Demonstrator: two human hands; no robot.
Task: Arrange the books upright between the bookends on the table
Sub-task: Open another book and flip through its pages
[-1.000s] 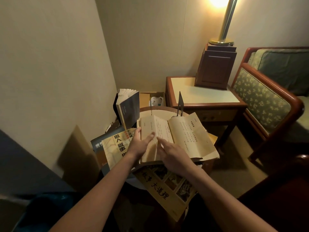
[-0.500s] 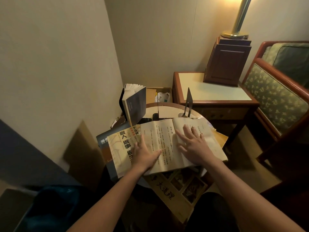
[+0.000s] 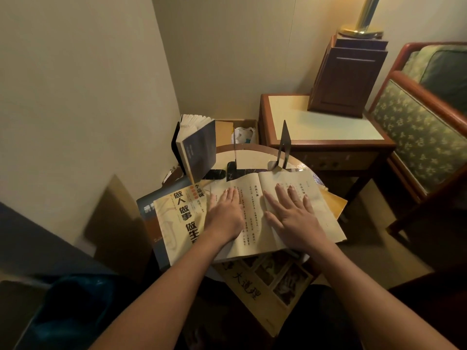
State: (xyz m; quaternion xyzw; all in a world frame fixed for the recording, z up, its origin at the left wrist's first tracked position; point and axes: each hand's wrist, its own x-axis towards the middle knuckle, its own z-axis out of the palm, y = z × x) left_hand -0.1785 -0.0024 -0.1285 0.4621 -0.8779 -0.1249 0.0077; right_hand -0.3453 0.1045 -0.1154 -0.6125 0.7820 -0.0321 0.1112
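An open book (image 3: pixel 255 213) with yellowed pages lies flat on the small round table (image 3: pixel 250 154). My left hand (image 3: pixel 225 215) presses flat on its left page and my right hand (image 3: pixel 293 215) lies flat on its right page, fingers spread. Behind it stand two thin metal bookends, the left bookend (image 3: pixel 235 154) and the right bookend (image 3: pixel 283 147), with bare space between them. A dark blue book (image 3: pixel 198 147) stands upright and leaning at the table's far left. A cream book with black characters (image 3: pixel 179 221) lies left of the open one, over a blue book (image 3: pixel 146 205).
A large book with pictures (image 3: pixel 265 286) sticks out under the open one toward me. A wooden side table (image 3: pixel 321 127) carries a dark wooden box (image 3: pixel 346 77) with a brass lamp base (image 3: pixel 361 29). An upholstered armchair (image 3: pixel 419 132) stands at right. Walls close in at left.
The open book has been spread flat: my left hand let go of the pages it was lifting and both hands now press down on the pages. The view has shifted closer.
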